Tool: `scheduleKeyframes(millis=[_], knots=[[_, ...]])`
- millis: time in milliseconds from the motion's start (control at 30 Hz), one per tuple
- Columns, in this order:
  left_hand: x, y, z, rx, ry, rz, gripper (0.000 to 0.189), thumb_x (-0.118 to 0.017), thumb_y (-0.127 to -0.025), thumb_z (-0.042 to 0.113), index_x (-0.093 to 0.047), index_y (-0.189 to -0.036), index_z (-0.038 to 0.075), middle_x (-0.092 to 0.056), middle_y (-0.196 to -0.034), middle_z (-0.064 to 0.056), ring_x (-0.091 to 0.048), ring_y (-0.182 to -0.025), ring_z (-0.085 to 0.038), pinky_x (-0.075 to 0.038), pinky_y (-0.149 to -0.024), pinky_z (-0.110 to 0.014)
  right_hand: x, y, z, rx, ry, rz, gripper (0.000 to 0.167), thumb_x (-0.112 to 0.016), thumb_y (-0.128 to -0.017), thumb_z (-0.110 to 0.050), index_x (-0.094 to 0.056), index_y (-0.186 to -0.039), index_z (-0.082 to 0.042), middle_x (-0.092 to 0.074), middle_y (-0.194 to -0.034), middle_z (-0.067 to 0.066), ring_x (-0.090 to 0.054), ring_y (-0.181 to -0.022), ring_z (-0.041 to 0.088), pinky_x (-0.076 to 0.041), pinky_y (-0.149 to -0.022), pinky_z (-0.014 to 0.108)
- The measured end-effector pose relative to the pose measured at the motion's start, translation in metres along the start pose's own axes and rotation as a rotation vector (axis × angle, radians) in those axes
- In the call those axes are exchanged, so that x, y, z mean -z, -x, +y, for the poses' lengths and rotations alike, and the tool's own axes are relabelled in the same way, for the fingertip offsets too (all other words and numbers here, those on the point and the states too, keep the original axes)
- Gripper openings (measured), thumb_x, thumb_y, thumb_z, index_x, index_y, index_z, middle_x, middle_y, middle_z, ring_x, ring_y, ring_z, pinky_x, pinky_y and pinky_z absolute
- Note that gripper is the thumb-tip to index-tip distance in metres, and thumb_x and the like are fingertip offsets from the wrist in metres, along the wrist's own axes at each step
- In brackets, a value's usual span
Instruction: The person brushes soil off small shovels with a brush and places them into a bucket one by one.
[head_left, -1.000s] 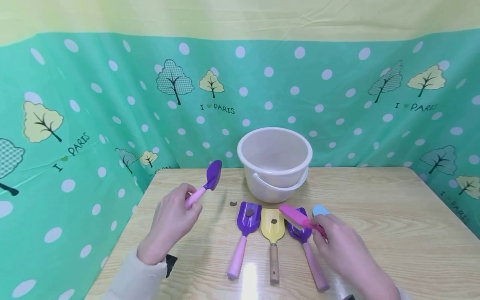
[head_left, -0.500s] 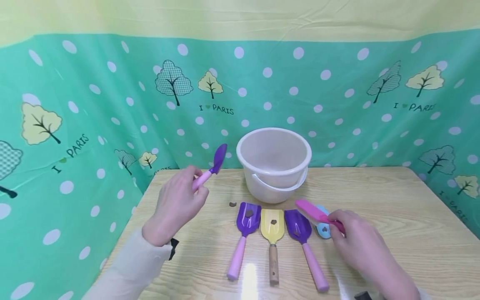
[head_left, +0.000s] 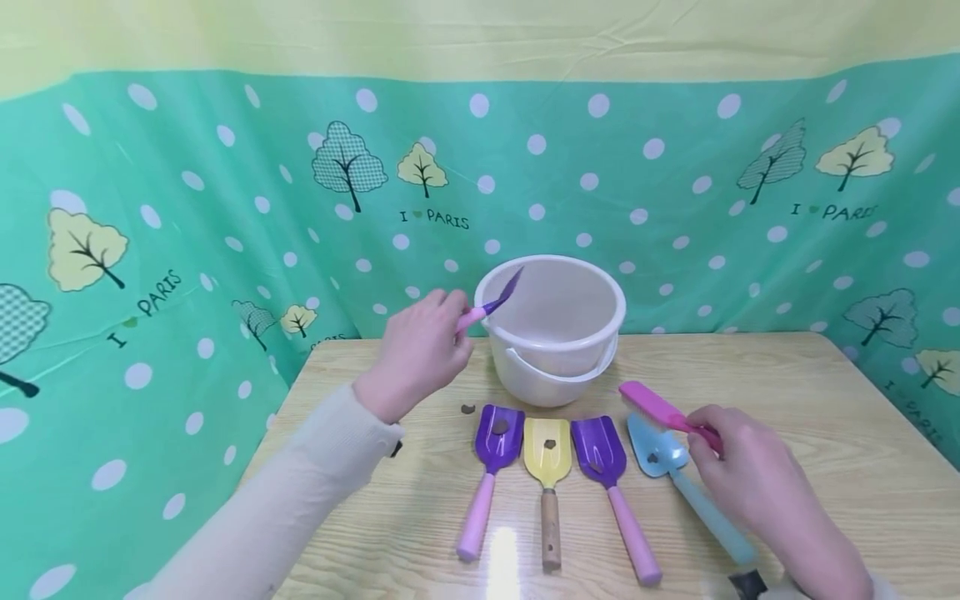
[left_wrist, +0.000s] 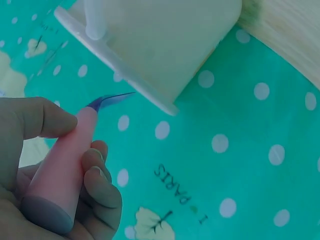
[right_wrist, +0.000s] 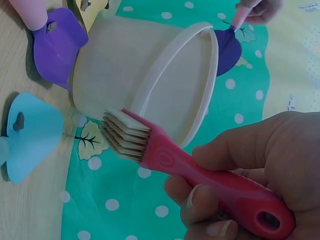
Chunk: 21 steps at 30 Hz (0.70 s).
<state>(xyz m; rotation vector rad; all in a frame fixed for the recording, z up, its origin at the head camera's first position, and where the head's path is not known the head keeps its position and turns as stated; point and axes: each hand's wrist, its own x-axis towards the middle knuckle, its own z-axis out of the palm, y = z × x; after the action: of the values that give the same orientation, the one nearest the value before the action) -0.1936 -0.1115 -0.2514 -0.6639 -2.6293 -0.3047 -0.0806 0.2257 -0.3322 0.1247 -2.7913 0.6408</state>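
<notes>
My left hand (head_left: 420, 354) grips the pink handle of a small trowel (head_left: 504, 293). The trowel's purple blade overlaps the left rim of a white bucket (head_left: 555, 360) and points toward its mouth. In the left wrist view, thumb and curled fingers wrap the handle (left_wrist: 62, 165). On the right side, my right hand (head_left: 757, 475) holds a pink brush (head_left: 652, 404) by its handle, with rows of pale bristles (right_wrist: 125, 135) showing in the right wrist view. Beneath the brush lies a light blue trowel (head_left: 708, 507) bearing a small dark piece (head_left: 652, 458).
Left of the blue trowel, two purple scoops (head_left: 498, 450) with pink handles flank a yellow scoop (head_left: 546, 462) with a wooden handle. Each bears a small dark piece. Another dark piece (head_left: 468, 409) lies on the wooden table (head_left: 817, 400). A green dotted cloth (head_left: 675, 250) surrounds the back.
My left hand has carried the purple trowel rightward and up to the bucket's rim. My right hand has moved the brush right, from over the right purple scoop to over the blue trowel.
</notes>
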Motion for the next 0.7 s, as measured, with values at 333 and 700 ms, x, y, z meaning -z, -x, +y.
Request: scheduleKeyframes(millis=[333, 700], knots=[[-0.021, -0.039, 0.017, -0.024, -0.073, -0.133, 0.009, -0.057, -0.093, 0.023, -0.058, -0.091, 0.014, -0.052, -0.078, -0.002, -0.051, -0.066, -0.018, -0.044, -0.050, -0.032, 0.005, -0.006, 0.005, 0.022, -0.004, 0.031, 0.019, -0.061, -0.083, -0.001, -0.065, -0.101, 0.002, -0.052, -0.073, 0.005, -0.039, -0.055, 0.016, -0.031, -0.043, 0.025], [-0.031, -0.075, 0.031, -0.005, -0.139, -0.313, 0.012, -0.056, -0.093, 0.025, -0.061, -0.098, 0.015, -0.058, -0.085, -0.001, -0.056, -0.076, -0.020, -0.048, -0.062, -0.036, 0.006, -0.013, 0.006, 0.013, 0.007, 0.045, 0.019, -0.061, -0.083, -0.002, -0.065, -0.101, 0.002, -0.050, -0.070, 0.004, -0.038, -0.056, 0.017, -0.029, -0.043, 0.026]])
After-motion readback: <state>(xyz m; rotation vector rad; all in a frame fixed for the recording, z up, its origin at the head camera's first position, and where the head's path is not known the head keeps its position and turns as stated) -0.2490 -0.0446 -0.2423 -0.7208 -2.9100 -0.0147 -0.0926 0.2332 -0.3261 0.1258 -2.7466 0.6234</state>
